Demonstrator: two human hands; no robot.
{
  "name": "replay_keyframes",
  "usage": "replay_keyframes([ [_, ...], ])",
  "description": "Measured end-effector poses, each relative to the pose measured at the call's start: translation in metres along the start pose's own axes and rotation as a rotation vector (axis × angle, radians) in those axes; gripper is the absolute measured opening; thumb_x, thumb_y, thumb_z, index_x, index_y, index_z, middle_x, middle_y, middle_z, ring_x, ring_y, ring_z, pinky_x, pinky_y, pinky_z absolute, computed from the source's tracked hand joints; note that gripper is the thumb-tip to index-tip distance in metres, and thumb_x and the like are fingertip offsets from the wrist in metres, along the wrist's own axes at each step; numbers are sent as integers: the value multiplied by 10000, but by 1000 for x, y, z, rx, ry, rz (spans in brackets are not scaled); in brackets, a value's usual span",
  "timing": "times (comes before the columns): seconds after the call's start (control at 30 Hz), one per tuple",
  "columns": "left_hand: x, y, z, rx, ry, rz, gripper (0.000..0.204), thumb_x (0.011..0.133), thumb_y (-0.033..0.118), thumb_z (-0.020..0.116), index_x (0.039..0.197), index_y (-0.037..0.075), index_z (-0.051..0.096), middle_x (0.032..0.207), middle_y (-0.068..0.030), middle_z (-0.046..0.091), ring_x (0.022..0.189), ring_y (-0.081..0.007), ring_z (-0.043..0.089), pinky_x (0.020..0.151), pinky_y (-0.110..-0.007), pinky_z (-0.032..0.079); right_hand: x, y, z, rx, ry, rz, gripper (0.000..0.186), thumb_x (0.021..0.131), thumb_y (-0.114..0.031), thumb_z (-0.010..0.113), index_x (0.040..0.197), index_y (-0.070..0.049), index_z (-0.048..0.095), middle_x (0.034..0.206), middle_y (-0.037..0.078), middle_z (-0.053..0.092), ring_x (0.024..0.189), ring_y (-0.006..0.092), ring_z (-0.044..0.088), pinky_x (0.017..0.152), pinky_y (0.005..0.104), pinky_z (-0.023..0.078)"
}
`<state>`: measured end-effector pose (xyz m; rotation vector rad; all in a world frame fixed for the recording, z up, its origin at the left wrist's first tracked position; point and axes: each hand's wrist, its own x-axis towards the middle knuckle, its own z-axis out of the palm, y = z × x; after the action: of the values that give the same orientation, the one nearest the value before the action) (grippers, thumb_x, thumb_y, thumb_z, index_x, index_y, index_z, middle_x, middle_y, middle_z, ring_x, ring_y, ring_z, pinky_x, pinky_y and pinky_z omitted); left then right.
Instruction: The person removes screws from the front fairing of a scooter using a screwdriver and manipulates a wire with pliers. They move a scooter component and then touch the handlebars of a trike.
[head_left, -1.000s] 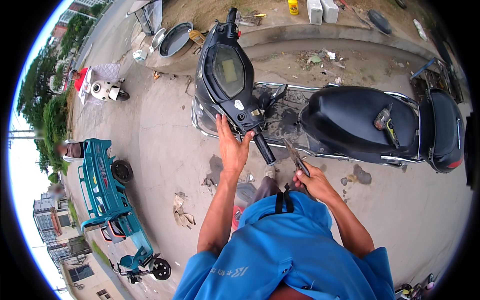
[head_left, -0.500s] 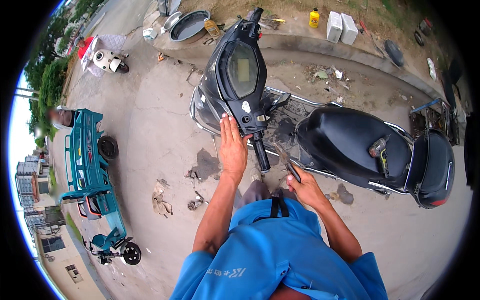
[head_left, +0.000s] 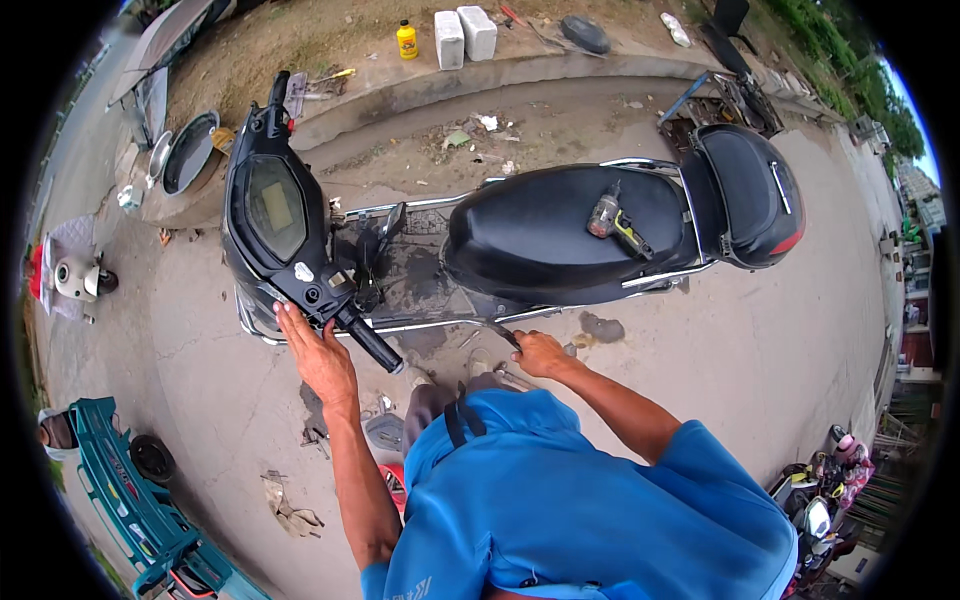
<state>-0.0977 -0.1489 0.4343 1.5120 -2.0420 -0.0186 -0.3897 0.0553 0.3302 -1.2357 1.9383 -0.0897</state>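
A black scooter [head_left: 540, 225] stands side-on in front of me, its handlebar end at the left. My left hand [head_left: 320, 365] lies with fingers stretched out on the scooter's front panel, below the display and beside the near handlebar grip [head_left: 372, 343]. My right hand [head_left: 543, 355] is closed round a slim dark-handled tool [head_left: 508, 337], at the near edge of the footboard. The tool's tip is too small to make out. On the black seat rests a cordless power drill [head_left: 615, 222] with a yellow and black body.
A low kerb [head_left: 440, 92] runs behind the scooter, with a yellow bottle [head_left: 407, 40] and two white blocks [head_left: 464, 38] on it. A black basin [head_left: 190, 153] is at the far left. Tan gloves [head_left: 290, 506] lie on the ground. A teal cargo tricycle [head_left: 130, 490] stands lower left.
My view has swung right, so the scooter appears farther left. My left hand stays on the front panel. My right hand keeps the tool, which is now by the footboard's edge.
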Motion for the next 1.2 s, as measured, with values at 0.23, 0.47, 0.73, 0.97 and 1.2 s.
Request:
replay_keyframes([
  [0.23,1,-13,-25,-107,-38,-77,735,862,82,781,1501,-1,425,1588,-211,396,1443,-365,423,1161,-412,392,34,-4,26,-486,-307,-228,316,798,-106,695,1098,-10,725,1010,231,737,1003,385,717,865,474,575],
  [0.47,-15,-31,-64,-162,-207,-85,622,909,78,697,1474,36,442,1517,-177,490,1341,-381,520,1084,-433,461,40,-12,28,-142,-220,-169,791,819,-332,787,1500,-91,463,1398,169,592,1289,313,570,1068,476,435],
  [0.73,-386,-147,-68,19,-1149,-918,501,905,264,707,1325,13,599,1255,-263,664,1168,-398,652,983,-474,525,-51,175,75,553,-158,493,158,888,-92,649,1018,-44,726,783,68,697,595,160,644,426,284,406],
  [0.97,-627,-78,-104,-494,-1059,-1578,370,844,305,700,1101,42,735,1141,-215,721,1139,-371,674,945,-428,538,-90,114,95,69,-379,321,134,890,-57,626,899,-62,759,712,47,681,527,141,611,426,277,393],
  [1.2,-641,-102,-43,-532,-448,-1410,331,868,215,667,1120,11,731,1113,-252,720,1071,-346,709,929,-406,547,32,-1,92,-87,-412,83,120,867,-98,660,897,-79,774,743,52,702,587,156,641,495,304,430],
])
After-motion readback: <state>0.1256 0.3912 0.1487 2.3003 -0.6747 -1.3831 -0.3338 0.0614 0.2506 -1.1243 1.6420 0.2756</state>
